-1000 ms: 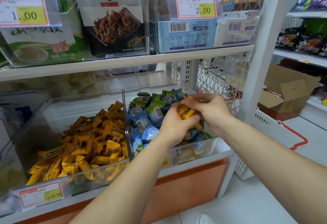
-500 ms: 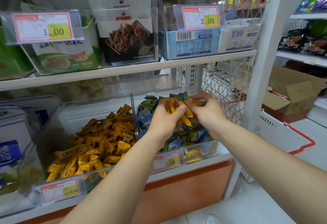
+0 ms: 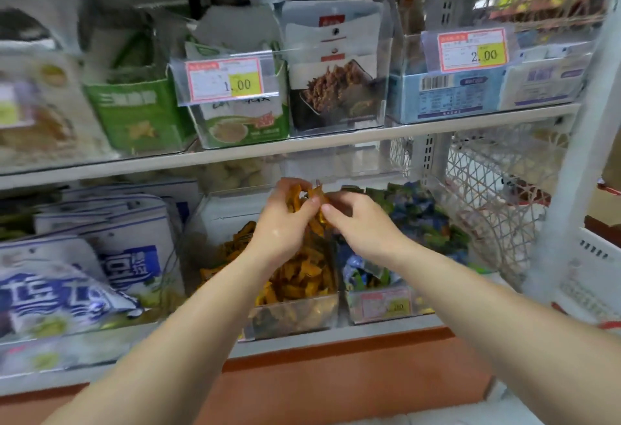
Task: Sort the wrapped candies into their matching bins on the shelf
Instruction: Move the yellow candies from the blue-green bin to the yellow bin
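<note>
While both hands meet above the bins | left hand curls round orange wrapped candies | right hand pinches that bunch's edge | orange-candy bin lies directly below, nearer left hand | blue-green candy bin just right of it.

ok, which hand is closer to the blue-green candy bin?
Right. The right hand is over the left edge of the blue-green candy bin; the left hand, gripping yellow candies, is over the neighbouring yellow bin.
</note>
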Demonstrator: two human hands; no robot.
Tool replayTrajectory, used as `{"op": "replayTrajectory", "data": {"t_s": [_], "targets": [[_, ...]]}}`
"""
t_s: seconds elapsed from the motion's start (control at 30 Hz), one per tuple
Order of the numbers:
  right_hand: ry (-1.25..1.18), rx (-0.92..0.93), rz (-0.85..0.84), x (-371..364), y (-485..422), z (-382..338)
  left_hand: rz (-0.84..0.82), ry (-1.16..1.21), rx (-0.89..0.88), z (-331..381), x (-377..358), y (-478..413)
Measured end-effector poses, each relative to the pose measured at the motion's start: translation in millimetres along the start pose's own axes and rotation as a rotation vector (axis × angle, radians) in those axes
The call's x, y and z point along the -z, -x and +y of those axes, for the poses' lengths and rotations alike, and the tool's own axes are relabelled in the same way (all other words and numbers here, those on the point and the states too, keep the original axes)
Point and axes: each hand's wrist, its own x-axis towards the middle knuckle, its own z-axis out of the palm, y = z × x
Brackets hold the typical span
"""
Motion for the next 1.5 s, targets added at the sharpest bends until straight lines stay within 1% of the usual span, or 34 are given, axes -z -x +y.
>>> {"op": "replayTrajectory", "data": {"t_s": [0.07,0.13,0.2,0.23,0.3,0.37,0.47,0.6,0.67,0.73,0.8,0.87,0.93,1.03,1.1,1.2,1.23,1.27,1.33,1.37,1.4,1.43,1.5], "targets": [[0.190,0.067,-0.025,-19.1,-6.0,-8.9,-0.013,-0.054,0.005,-14.9,24.5,2.9],[0.449,0.137,-0.093,-33.9,-10.0,-14.6,-0.047,-0.144,0.002,-29.4,44.5,4.9],[0.651,0.157,-0.169,-42.1,-13.0,-16.2,-0.109,-0.322,0.018,-42.5,60.2,6.0],[0.686,0.155,-0.196,-43.6,-13.9,-15.5,-0.148,-0.415,0.034,-47.5,66.8,6.7],[0.666,0.168,-0.212,-39.1,-14.2,-14.1,-0.221,-0.560,0.042,-53.6,76.6,8.6],[0.615,0.175,-0.196,-24.8,-12.6,-11.8,-0.209,-0.628,0.018,-53.3,79.6,11.2],[0.550,0.165,-0.114,9.0,-6.5,-7.1,-0.123,-0.618,-0.065,-42.5,73.1,17.9],[0.437,0.075,-0.016,66.6,12.0,13.7,-0.222,-0.554,-0.204,-18.7,41.1,31.6],[0.428,0.009,0.032,95.3,25.2,33.0,-0.268,-0.515,-0.291,-4.0,12.9,37.8],[0.381,-0.048,0.077,113.4,36.2,50.7,-0.325,-0.504,-0.358,6.8,-12.4,42.5],[0.382,-0.091,0.085,126.3,48.2,66.2,-0.399,-0.524,-0.399,14.1,-40.7,46.4],[0.387,-0.114,0.010,131.1,56.7,77.5,-0.472,-0.570,-0.409,16.4,-64.3,46.9],[0.390,-0.134,-0.124,130.4,60.9,82.3,-0.577,-0.623,-0.391,16.7,-81.5,44.5],[0.453,-0.130,-0.323,123.7,59.8,80.1,-0.701,-0.814,-0.431,12.9,-93.8,37.5],[0.575,-0.127,-0.424,120.8,55.1,78.6,-0.699,-0.937,-0.492,9.3,-94.6,35.5],[0.792,-0.203,-0.570,123.4,50.1,81.9,-0.619,-0.979,-0.555,5.2,-94.4,34.4],[0.835,-0.199,-0.591,124.0,50.6,83.2,-0.600,-0.983,-0.569,4.0,-94.9,34.8],[0.866,-0.156,-0.578,124.3,51.6,83.8,-0.589,-0.986,-0.582,2.4,-95.2,35.4],[0.903,-0.014,-0.434,124.2,56.3,78.0,-0.588,-0.980,-0.603,-0.6,-94.9,37.0],[0.884,0.060,-0.352,124.7,58.4,73.6,-0.593,-0.971,-0.607,-1.5,-94.1,37.5],[0.824,0.097,-0.313,126.1,59.7,69.7,-0.601,-0.962,-0.608,-2.0,-92.8,37.4],[0.747,0.085,-0.328,127.2,61.9,66.8,-0.612,-0.959,-0.609,-2.4,-91.3,37.0],[0.674,-0.012,-0.466,126.3,67.4,66.3,-0.633,-0.979,-0.632,-3.2,-87.8,36.7]]}}
